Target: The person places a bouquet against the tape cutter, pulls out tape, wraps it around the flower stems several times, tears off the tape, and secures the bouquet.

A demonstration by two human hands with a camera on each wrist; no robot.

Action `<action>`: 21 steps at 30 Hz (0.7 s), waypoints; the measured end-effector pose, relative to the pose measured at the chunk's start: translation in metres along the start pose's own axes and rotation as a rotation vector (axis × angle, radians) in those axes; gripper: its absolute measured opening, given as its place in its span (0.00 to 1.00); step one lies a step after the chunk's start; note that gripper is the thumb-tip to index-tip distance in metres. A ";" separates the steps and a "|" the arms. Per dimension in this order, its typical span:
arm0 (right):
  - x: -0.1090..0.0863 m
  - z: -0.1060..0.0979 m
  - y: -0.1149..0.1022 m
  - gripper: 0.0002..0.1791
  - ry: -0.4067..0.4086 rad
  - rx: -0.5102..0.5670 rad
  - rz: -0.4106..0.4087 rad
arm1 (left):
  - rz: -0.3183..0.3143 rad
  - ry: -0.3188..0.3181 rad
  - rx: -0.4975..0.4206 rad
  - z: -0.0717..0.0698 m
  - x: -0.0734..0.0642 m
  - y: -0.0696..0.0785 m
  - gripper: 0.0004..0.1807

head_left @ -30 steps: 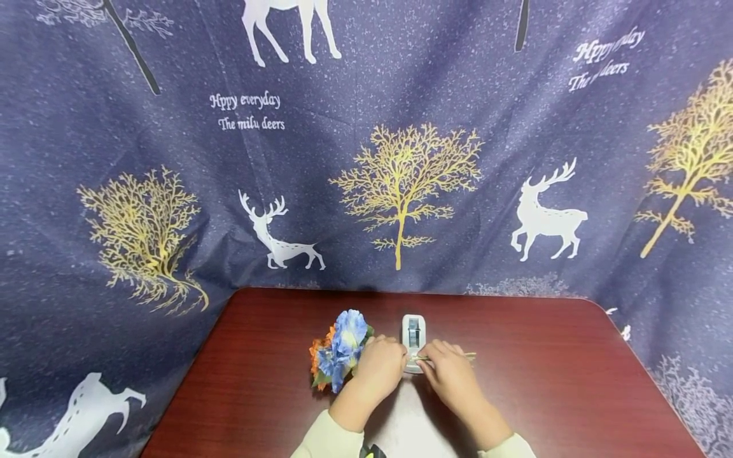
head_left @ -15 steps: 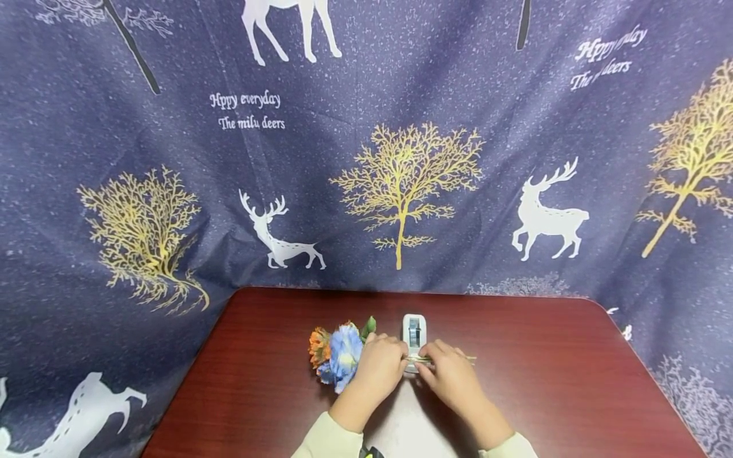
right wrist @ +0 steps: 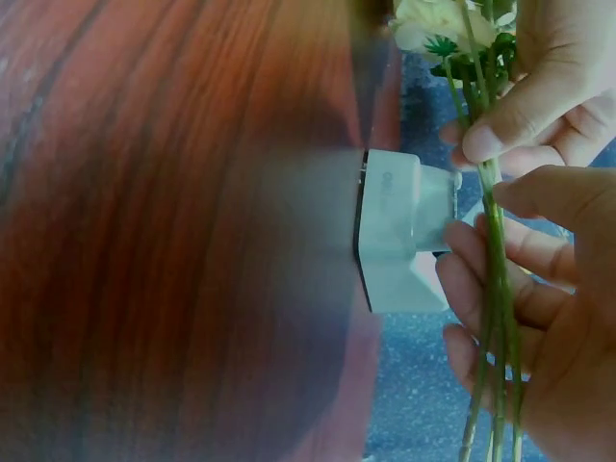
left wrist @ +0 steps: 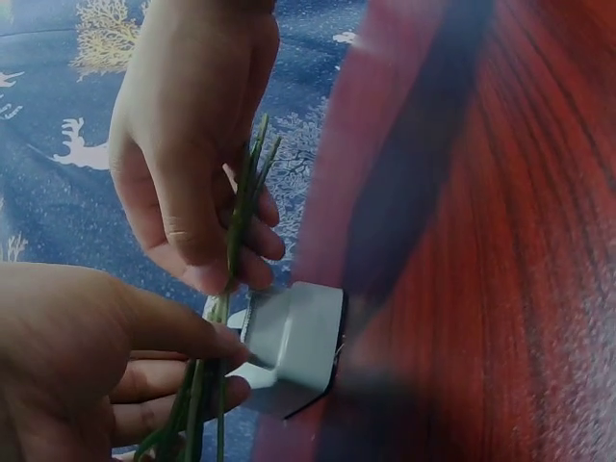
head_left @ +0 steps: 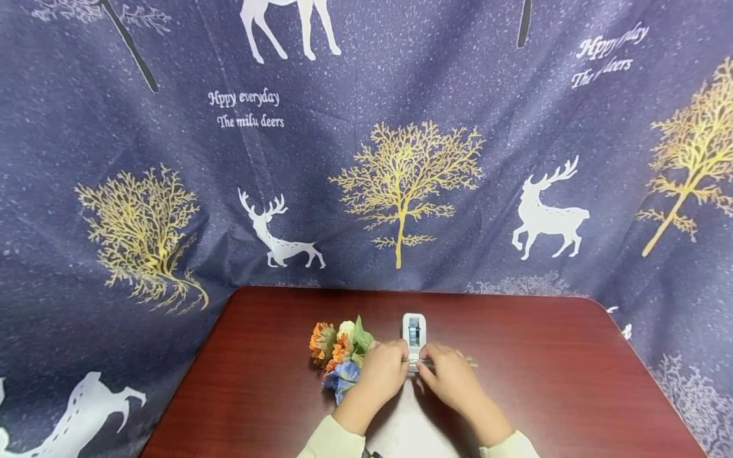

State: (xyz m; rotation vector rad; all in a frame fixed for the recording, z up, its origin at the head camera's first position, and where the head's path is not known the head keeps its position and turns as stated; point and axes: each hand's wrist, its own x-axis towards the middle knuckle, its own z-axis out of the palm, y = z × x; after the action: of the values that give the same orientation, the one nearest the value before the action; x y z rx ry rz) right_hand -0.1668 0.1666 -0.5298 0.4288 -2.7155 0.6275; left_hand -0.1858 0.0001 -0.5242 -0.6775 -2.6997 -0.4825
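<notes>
A bunch of artificial flowers (head_left: 338,346) lies sideways, with orange, cream and blue heads to the left and green leaves among them. My left hand (head_left: 385,367) pinches its stems just below the heads. Farther along the green stems (right wrist: 496,260), my right hand (head_left: 453,375) pinches them between thumb and fingers, and their cut ends stick out beyond it. Between the two hands a pale, shiny band (left wrist: 219,306) shows on the stems. Right behind them stands a white tape dispenser (head_left: 413,334) with a roll of tape; its front end is close to my fingers.
The dark red tabletop (head_left: 544,356) extends on both sides of the hands. A dark blue cloth (head_left: 343,159) printed with deer and trees hangs behind the table. A small dark object (head_left: 372,454) is partly visible at the bottom edge, by the left sleeve.
The flower bunch has turned about its stems: the blue flowers went from the top to the near underside, and orange and cream heads came into view. Both hands stay nearly in place.
</notes>
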 end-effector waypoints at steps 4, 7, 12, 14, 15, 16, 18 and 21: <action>0.000 -0.001 0.000 0.08 0.002 0.003 0.001 | -0.013 0.022 -0.035 0.001 -0.002 0.000 0.12; 0.000 0.000 0.000 0.09 0.012 0.004 -0.004 | -0.015 0.027 -0.045 0.001 -0.002 0.001 0.12; -0.001 0.002 0.001 0.09 0.016 0.023 0.006 | -0.009 0.014 -0.067 0.001 -0.003 0.001 0.12; -0.002 0.002 0.001 0.09 0.017 0.032 0.008 | -0.015 -0.001 -0.072 0.002 -0.004 0.001 0.12; -0.002 0.002 0.002 0.10 0.022 0.030 0.002 | -0.018 -0.011 -0.073 0.002 -0.004 0.001 0.12; -0.003 0.003 0.002 0.10 0.024 0.033 0.002 | -0.021 -0.021 -0.072 0.002 -0.004 0.001 0.12; -0.003 0.002 0.002 0.10 0.029 0.037 -0.001 | -0.031 -0.040 -0.078 0.002 -0.005 0.001 0.12; -0.004 0.001 0.002 0.11 0.020 0.048 0.004 | -0.034 -0.055 -0.079 0.001 -0.006 0.002 0.12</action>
State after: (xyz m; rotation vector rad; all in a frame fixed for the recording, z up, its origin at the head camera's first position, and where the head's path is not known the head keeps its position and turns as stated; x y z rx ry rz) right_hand -0.1636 0.1685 -0.5327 0.4264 -2.6876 0.6951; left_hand -0.1801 -0.0004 -0.5270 -0.6763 -2.7606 -0.5900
